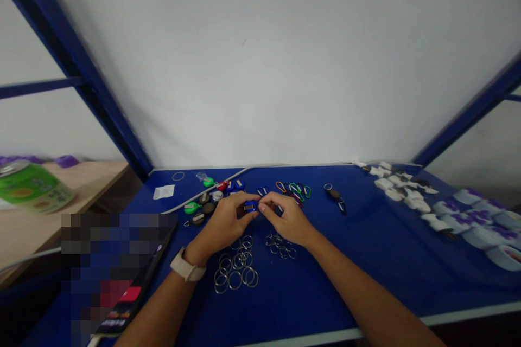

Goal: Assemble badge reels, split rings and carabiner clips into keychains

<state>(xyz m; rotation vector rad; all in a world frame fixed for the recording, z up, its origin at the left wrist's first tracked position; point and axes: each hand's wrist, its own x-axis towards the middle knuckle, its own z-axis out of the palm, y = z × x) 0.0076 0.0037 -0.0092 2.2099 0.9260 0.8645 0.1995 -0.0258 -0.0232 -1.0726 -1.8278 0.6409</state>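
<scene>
Reel (249, 206), pinched by the left hand (226, 219), twelve o'clock from the rings (239, 268), should be light, stiff, slick: hold its rim. Right hand (291, 219), at three o'clock: grip unclear.

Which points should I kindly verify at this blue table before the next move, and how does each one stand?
1. Blue round plastic reel held: ok, in the left hand.
2. Right hand at the reel: ok, fingertips at its edge; whether they pinch a small part: cannot tell.
3. Large silver metal rings apart from the small silver metal rings: ok, two groups.
4. Coloured metal carabiners all visible: not ok, the right hand may cover some.
5. Black round reel with ring and carabiner set apart: ok, lying to the right.
6. Thin white cable clear of the loose reels: not ok, it runs among them.
</scene>
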